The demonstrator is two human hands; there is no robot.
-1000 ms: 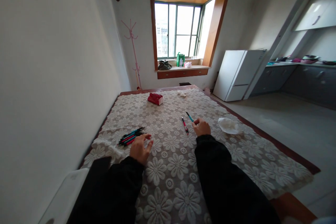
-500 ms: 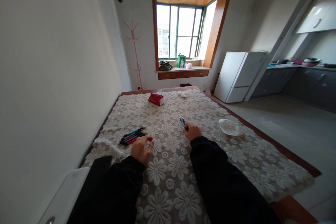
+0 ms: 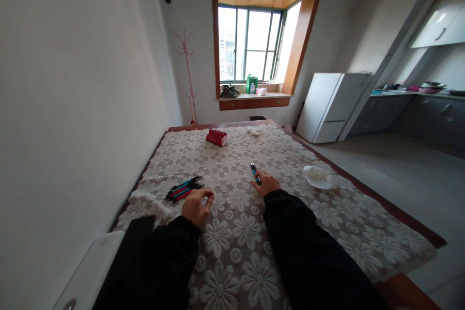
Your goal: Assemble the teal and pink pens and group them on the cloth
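Two slim pens (image 3: 253, 169), dark with some teal, lie side by side on the lace tablecloth with their tips pointing away. My right hand (image 3: 268, 183) is at their near ends, thumb on the left side and forefinger on the right, closed around them. Left of centre, a loose pile of several pens (image 3: 183, 189) in black, teal and red-pink rests on the cloth. Beside its right end is my left hand (image 3: 198, 206), thumb and forefinger pinched together. Whatever may be between those fingertips is hidden.
A floral lace tablecloth (image 3: 247, 230) covers the table. Farther back are a red tissue pack (image 3: 217, 137) and a small crumpled white piece (image 3: 253, 131). On the right lies a crumpled white tissue (image 3: 318, 177). A wall (image 3: 90, 82) runs along the left side.
Under my right hand the two pens have turned straighter, and its thumb has shifted to their left. My left thumb and forefinger have come together. The pile stays put.
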